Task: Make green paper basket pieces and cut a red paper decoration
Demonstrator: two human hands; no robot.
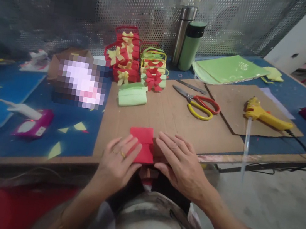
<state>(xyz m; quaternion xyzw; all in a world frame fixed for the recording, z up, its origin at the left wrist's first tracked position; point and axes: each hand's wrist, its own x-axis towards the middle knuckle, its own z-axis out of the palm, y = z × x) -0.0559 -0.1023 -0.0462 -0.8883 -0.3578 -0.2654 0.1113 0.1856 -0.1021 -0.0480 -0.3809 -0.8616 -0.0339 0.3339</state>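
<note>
A folded red paper piece (144, 153) lies at the table's front edge, with a crease running across it. My left hand (118, 159) holds its left side, fingers bent over the top and thumb by the near edge. On the other side, my right hand (178, 163) has its fingers stretched out flat, tips touching or very near the paper's right edge. Beyond my hands lies a folded light green paper piece (132, 95). Scissors (198, 102) with one red and one yellow handle rest on the cardboard (152, 116), beside a dark blade (191, 87).
Small red paper baskets with yellow bows (124, 57) and green ones with red bows (154, 71) stand at the back. A green tumbler (190, 48) is behind them. At right lies a yellow glue gun (266, 117) with its cord; purple power socket (34, 123) at left.
</note>
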